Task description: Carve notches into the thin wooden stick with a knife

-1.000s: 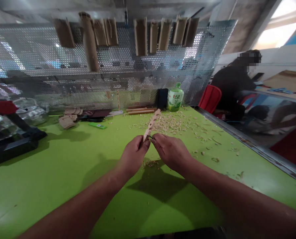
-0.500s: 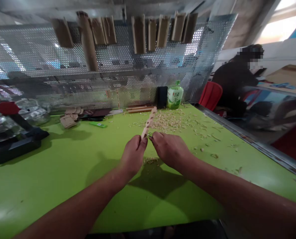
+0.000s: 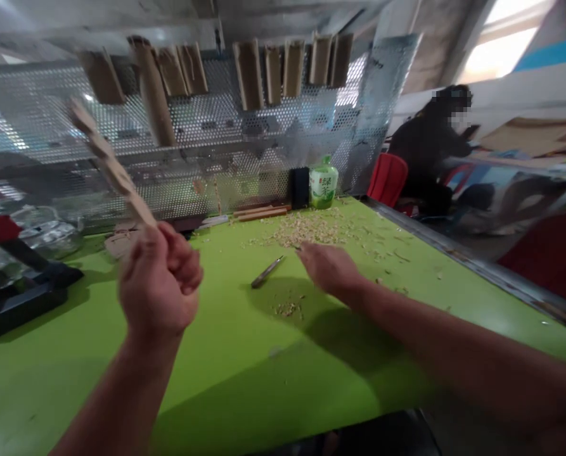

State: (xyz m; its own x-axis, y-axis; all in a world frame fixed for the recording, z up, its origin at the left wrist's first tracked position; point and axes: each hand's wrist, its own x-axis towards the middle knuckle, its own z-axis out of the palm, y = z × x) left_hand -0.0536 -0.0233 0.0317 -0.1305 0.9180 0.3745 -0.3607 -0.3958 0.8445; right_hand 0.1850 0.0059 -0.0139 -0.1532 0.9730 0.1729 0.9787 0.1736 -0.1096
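Note:
My left hand [image 3: 159, 278] is raised high over the green tabletop [image 3: 225, 354], shut on a long notched wooden strip [image 3: 111, 164] that slants up and to the left, slightly blurred. My right hand [image 3: 330, 269] rests low with its fingers loosely together, holding nothing. Just left of it, a small carving knife [image 3: 267, 272] lies on the table, not touched by either hand. Pale wood shavings [image 3: 302, 231] are heaped beyond my right hand, and a small patch of shavings [image 3: 287, 309] lies nearer me.
Carved wooden pieces [image 3: 249, 75] hang on a perforated metal panel [image 3: 244, 158] behind a green-labelled bottle [image 3: 323, 185]. Thin wooden strips [image 3: 262, 213] lie along the back. A black stand [image 3: 26, 278] is at left. A seated person [image 3: 425, 152] and a red chair [image 3: 387, 179] are beyond the table's metal edge [image 3: 473, 266].
The knife has left my right hand and lies on the table. My left hand has lifted the wooden strip up and to the left, away from my right hand. The view has shifted slightly.

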